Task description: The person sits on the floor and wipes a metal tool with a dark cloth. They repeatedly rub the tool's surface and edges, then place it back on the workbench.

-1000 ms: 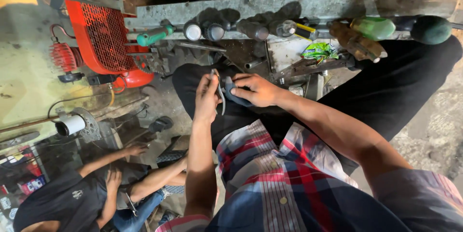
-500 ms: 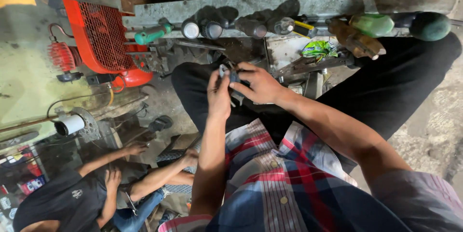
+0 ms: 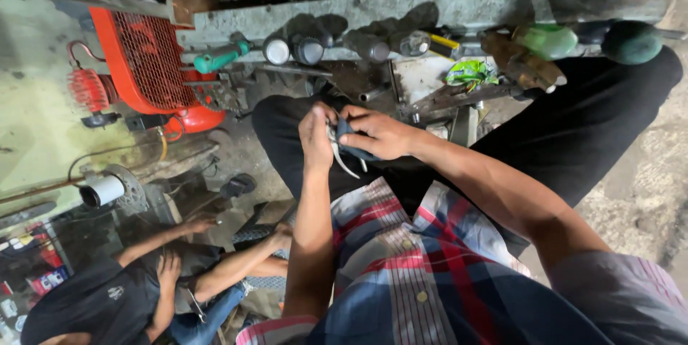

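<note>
Both hands meet above the lap: the left hand (image 3: 317, 133) pinches a thin curved metal piece (image 3: 340, 160), the right hand (image 3: 376, 133) closes around a small dark part (image 3: 345, 130) (its details hidden). Best keep the 2 hands close together, steadying the part while working the metal piece gently.

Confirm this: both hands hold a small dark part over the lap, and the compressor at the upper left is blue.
Wrong on one point: the head view shows the compressor is orange-red, not blue. The rest stands: the left hand and right hand hold a small dark part over the lap, with the compressor at the upper left.
</note>
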